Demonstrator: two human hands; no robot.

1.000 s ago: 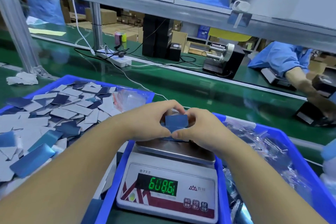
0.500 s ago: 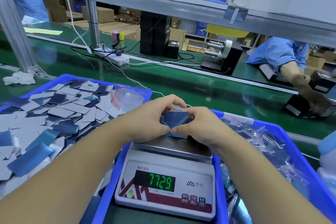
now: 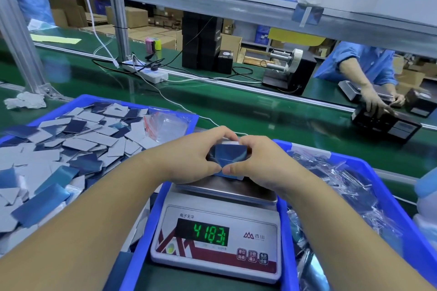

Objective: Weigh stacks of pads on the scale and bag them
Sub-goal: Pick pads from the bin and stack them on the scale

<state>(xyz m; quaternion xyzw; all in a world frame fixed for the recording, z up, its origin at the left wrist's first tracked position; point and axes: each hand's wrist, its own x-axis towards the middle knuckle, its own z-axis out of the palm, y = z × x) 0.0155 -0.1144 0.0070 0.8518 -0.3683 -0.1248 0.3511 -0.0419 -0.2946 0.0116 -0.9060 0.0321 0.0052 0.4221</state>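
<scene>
Both hands, the left hand (image 3: 189, 158) and right hand (image 3: 257, 163), are still gripping the stack of pads (image 3: 228, 155) between them on the scale (image 3: 217, 231) as the reading is dropping, so it isn't settling yet.

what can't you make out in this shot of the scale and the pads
Head view only:
- Stack of pads: height and count hidden by left hand and right hand curled around it.
- Scale display: decimal point too blurred.
- Scale button labels: too small.
- Right bin: cut off by the frame edge.
</scene>
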